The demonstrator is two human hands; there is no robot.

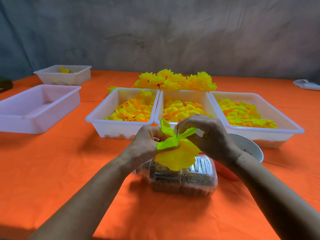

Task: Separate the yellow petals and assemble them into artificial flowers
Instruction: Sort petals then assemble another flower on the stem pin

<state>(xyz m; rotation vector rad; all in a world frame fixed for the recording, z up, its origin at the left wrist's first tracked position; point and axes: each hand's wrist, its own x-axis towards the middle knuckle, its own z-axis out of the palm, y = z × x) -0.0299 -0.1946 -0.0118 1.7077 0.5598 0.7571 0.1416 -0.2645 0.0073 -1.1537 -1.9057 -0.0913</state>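
The left hand [147,142] tucks its fingertips behind the yellow petals [176,153], so its grip on them is out of sight, and the thin dark stem [177,131] vanishes into the bloom. Those petals and both wrists cover much of the clear plastic box [183,179], whose brown contents blur beyond telling, while the right forearm hides part of the white bowl [249,146]. At the frame's edges, a dark object [5,84] on the left and a white cloth [307,84] on the right are cut off.

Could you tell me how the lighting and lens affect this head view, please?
Head view: wide-angle bending curves the tray rims; the arms cast soft shadows on the orange cloth; the petals glow oversaturated; edges look slightly soft.
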